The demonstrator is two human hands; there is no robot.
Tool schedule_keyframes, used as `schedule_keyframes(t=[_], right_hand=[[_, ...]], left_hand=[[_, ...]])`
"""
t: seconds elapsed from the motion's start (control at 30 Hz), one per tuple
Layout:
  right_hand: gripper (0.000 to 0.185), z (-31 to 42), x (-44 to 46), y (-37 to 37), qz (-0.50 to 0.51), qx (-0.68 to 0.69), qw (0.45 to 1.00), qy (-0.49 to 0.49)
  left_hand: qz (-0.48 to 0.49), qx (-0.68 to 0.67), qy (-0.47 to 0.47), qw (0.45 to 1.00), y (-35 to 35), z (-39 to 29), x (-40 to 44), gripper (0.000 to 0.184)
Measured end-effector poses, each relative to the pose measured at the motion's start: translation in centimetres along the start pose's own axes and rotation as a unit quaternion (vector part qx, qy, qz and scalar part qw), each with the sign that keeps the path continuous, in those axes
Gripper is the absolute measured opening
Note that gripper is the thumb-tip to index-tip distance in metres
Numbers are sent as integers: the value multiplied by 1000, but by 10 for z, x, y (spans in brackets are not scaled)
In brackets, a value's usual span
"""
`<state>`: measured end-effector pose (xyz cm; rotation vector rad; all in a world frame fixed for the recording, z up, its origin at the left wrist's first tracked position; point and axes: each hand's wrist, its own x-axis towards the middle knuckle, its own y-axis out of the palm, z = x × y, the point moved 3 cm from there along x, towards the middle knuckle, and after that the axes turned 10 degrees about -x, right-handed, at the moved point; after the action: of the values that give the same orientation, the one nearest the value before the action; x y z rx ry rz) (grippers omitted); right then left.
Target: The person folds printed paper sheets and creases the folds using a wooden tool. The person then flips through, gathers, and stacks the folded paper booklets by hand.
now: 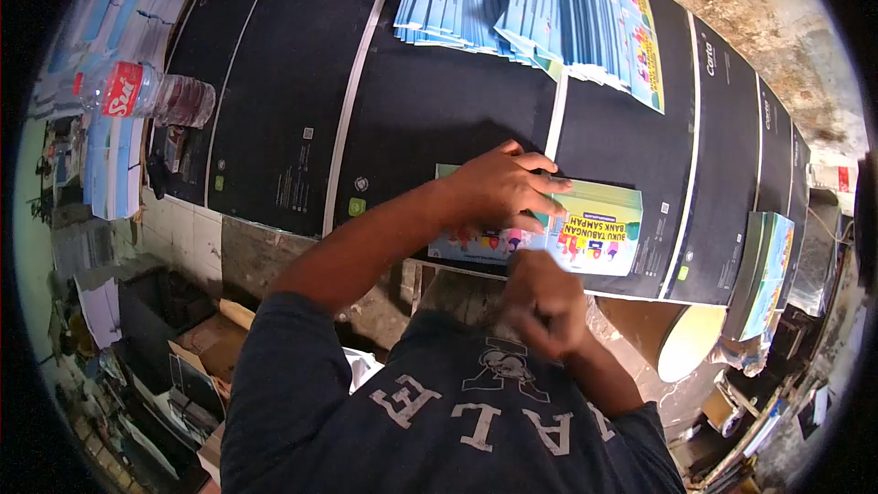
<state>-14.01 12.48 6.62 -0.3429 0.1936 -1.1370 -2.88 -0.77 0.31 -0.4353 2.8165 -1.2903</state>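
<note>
A printed booklet cover (599,230) lies opened out on the black table near its front edge. Its yellow title reads "BUKU TABUNGAN BANK SAMPAH" and appears upside down. Across the middle of the cover rests my left hand (501,187), palm down, fingers spread and nothing gripped. Just in front of it, at the cover's lower edge, is my right hand (546,302), blurred by motion. Its fingers are curled in; whether anything is inside them is hidden.
Fanned blue booklets (540,9) lie at the far side of the table (439,101). A stack of booklets (766,265) sits at the right edge. On the left stands a plastic bottle (137,91) with a red label, beside piled paper (114,165). Cardboard boxes (215,348) lie below.
</note>
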Motion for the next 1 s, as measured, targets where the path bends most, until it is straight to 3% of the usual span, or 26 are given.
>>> schedule_keyframes(t=[0.03,0.1,0.17,0.23,0.3,0.33,0.4,0.47,0.5,0.57,0.7,0.77,0.8,0.87,1.0], right_hand=[[12,20,11,-1,-47,-52,993,-90],[16,35,4,16,-65,-67,988,-120],[18,-9,9,21,-21,24,999,-41],[18,-11,13,22,-39,26,998,-43],[17,-13,17,23,-43,50,997,-37],[17,-14,17,23,-44,50,997,-42],[17,-15,17,24,-44,30,997,-60],[17,-13,16,24,-45,25,997,-55],[17,-13,17,23,-45,19,998,-45],[17,-11,18,23,-44,21,997,-53],[16,-22,12,25,-32,24,998,-41],[16,-21,11,25,-38,21,998,-47],[16,-20,11,25,-45,20,998,-49],[16,-19,11,25,-42,15,999,-24],[17,-22,11,27,-38,26,999,6]], left_hand=[[-16,11,3,1000,-2,0,3,47],[-22,-46,-24,998,21,-17,-19,48],[-89,-49,17,995,20,-5,-11,43],[-109,-37,22,993,13,-2,-10,45],[-226,-6,-29,974,-3,-7,-20,46],[-303,-59,-90,947,-31,-28,-33,45],[-483,-34,-177,857,-31,-28,-78,45],[-490,55,-355,794,-7,-43,-119,45],[-494,60,-354,792,8,-56,-124,45],[-407,66,-466,783,33,-70,-131,45],[-440,23,-464,769,39,-76,-125,44],[-457,-137,-485,733,36,-68,-125,47],[-459,-136,-483,733,26,-63,-125,47],[-373,-309,-496,721,11,-48,-125,43],[-267,-316,-469,780,-12,-29,-123,36]])
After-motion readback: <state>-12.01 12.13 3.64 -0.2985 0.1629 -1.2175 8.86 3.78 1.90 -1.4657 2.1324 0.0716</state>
